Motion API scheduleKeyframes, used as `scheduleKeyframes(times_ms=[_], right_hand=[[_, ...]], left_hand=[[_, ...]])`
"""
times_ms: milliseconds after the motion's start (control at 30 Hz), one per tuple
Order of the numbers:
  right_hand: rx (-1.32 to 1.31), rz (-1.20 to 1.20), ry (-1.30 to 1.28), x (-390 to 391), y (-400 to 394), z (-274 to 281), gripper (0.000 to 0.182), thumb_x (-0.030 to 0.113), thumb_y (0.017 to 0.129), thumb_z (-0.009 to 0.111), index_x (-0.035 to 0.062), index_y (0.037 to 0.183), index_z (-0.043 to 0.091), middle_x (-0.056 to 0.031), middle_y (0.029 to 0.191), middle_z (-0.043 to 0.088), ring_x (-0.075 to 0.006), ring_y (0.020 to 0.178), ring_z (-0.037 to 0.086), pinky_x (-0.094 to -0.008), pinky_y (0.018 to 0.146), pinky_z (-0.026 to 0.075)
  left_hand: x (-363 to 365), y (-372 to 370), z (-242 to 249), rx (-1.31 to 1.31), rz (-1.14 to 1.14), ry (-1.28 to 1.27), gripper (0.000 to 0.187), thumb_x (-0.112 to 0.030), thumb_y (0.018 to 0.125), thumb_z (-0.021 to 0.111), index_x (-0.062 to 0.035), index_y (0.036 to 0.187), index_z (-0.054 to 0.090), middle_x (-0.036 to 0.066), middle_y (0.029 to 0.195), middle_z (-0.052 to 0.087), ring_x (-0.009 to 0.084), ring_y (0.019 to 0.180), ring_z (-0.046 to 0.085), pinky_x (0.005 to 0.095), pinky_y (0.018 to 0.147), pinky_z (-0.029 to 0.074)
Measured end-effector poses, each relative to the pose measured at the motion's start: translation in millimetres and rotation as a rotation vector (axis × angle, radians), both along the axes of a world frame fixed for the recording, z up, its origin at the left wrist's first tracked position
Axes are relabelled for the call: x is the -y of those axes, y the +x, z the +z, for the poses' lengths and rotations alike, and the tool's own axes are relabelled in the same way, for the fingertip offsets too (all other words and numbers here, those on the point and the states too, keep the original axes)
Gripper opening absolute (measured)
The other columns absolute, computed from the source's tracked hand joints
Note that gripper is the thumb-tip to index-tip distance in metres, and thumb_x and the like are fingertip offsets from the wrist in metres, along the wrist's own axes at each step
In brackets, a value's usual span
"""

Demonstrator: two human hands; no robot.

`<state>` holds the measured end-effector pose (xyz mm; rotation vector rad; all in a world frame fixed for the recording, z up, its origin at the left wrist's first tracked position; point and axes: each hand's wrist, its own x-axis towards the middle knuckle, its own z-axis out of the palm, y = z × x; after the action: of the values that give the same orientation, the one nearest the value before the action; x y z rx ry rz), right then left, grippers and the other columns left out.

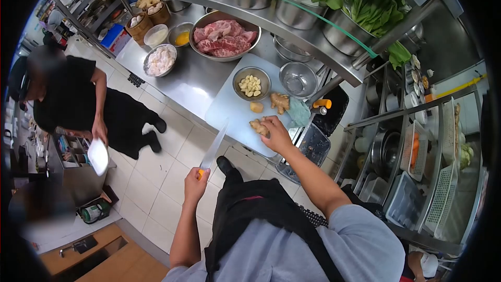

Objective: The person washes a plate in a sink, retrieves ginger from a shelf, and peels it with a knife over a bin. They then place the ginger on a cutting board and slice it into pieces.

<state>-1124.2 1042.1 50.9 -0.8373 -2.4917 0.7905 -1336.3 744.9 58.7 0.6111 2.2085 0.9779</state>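
My left hand (195, 185) is closed round the yellow handle of a kitchen knife (213, 149), its long blade pointing up beside the left edge of the cutting board (222, 105). On the board's near part, my right hand (276, 134) grips a piece of ginger (258, 127). Another ginger root (280, 103) and a small peeled piece (256, 107) lie just beyond it. A metal bowl of peeled garlic cloves (250, 85) stands on the board. To the right of the ginger is a crumpled greenish cloth or bag (299, 112).
Behind the board stand a large bowl of raw meat (223, 36), a bowl of pale pieces (160, 61) and an empty metal bowl (298, 79). A steel shelf (250, 18) with pots and leafy greens (360, 0) overhangs the counter. A person (73, 94) holding a white container stands at left.
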Motion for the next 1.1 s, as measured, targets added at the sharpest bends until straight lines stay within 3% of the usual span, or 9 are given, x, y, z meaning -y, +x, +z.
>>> scheduleKeyframes(times_ms=[100,167,200,267,433,533,700,1067,1100], right_hand=[[-0.136,-0.120,-0.247,-2.5,8.4,-12.6,0.045,0.012,0.077,0.073,0.0047,0.120,0.062,-0.0107,0.112,0.061,-0.0305,0.102,0.063,-0.0379,0.089,0.052],[-0.266,-0.237,-0.951,-7.7,20.2,-15.0,0.039,0.012,0.085,0.065,0.0005,0.122,0.059,-0.0116,0.115,0.065,-0.0249,0.100,0.066,-0.0344,0.084,0.055],[-0.270,-0.245,-0.952,-8.7,28.4,-13.7,0.039,0.012,0.085,0.065,0.0005,0.122,0.059,-0.0116,0.115,0.065,-0.0249,0.100,0.066,-0.0344,0.084,0.055],[-0.671,-0.182,-1.573,-11.1,43.7,-8.2,0.037,0.015,0.092,0.057,-0.0032,0.125,0.055,-0.0140,0.114,0.066,-0.0214,0.097,0.067,-0.0328,0.082,0.056],[-0.738,-0.177,-1.614,-13.7,54.1,-2.0,0.037,0.016,0.094,0.053,-0.0033,0.126,0.053,-0.0158,0.113,0.065,-0.0224,0.097,0.067,-0.0336,0.082,0.057],[-0.606,-0.239,-1.321,-12.7,47.8,-0.1,0.036,0.016,0.094,0.053,-0.0017,0.126,0.052,-0.0164,0.114,0.066,-0.0233,0.096,0.068,-0.0340,0.081,0.058],[-0.743,-0.082,-1.657,-16.1,40.7,2.2,0.036,0.014,0.094,0.052,0.0000,0.127,0.050,-0.0152,0.114,0.065,-0.0222,0.097,0.067,-0.0330,0.082,0.057],[-0.676,-0.190,-1.629,-6.2,48.3,-3.6,0.039,0.010,0.087,0.058,0.0041,0.125,0.050,-0.0120,0.117,0.062,-0.0215,0.095,0.065,-0.0340,0.083,0.055],[-0.460,-0.191,-1.228,-6.5,44.4,-10.6,0.039,0.007,0.085,0.059,0.0032,0.123,0.052,-0.0113,0.116,0.062,-0.0221,0.095,0.065,-0.0343,0.082,0.055]], left_hand=[[-11.4,3.2,5.2,0.015,-0.037,0.013,0.036,-0.032,0.090,0.071,0.0027,0.090,0.061,0.004,0.060,0.055,0.0109,0.054,0.047,0.0305,0.050,0.038],[-19.4,10.3,13.4,0.014,-0.043,0.001,0.036,-0.032,0.090,0.071,0.0025,0.090,0.061,0.004,0.060,0.054,0.0107,0.053,0.046,0.0302,0.050,0.037],[-21.1,14.0,17.4,0.016,-0.041,-0.013,0.036,-0.032,0.091,0.071,0.0023,0.090,0.061,0.003,0.060,0.054,0.0104,0.053,0.046,0.0299,0.050,0.037],[-21.4,19.8,8.3,0.031,-0.052,-0.004,0.036,-0.032,0.091,0.071,0.0023,0.090,0.061,0.003,0.060,0.053,0.0099,0.053,0.045,0.0298,0.050,0.037],[-21.8,32.5,-8.2,0.111,-0.058,0.029,0.036,-0.033,0.091,0.071,0.0022,0.089,0.061,0.001,0.059,0.051,0.0081,0.054,0.044,0.0293,0.050,0.035],[-22.9,37.7,-11.4,0.111,-0.065,0.030,0.036,-0.033,0.092,0.070,0.0018,0.088,0.061,0.000,0.059,0.050,0.0071,0.054,0.043,0.0288,0.049,0.034],[-27.1,36.3,-2.5,0.168,-0.045,0.033,0.035,-0.034,0.094,0.068,0.0001,0.092,0.060,-0.001,0.059,0.049,0.0071,0.052,0.045,0.0279,0.048,0.035],[-58.2,45.6,21.2,0.242,-0.107,0.077,0.043,-0.042,0.095,0.066,-0.0028,0.080,0.055,0.000,0.055,0.046,0.0084,0.045,0.045,0.0273,0.042,0.039],[-59.6,45.1,15.6,0.241,-0.114,0.079,0.043,-0.042,0.095,0.066,-0.0028,0.080,0.055,0.000,0.055,0.046,0.0084,0.045,0.045,0.0273,0.042,0.039]])
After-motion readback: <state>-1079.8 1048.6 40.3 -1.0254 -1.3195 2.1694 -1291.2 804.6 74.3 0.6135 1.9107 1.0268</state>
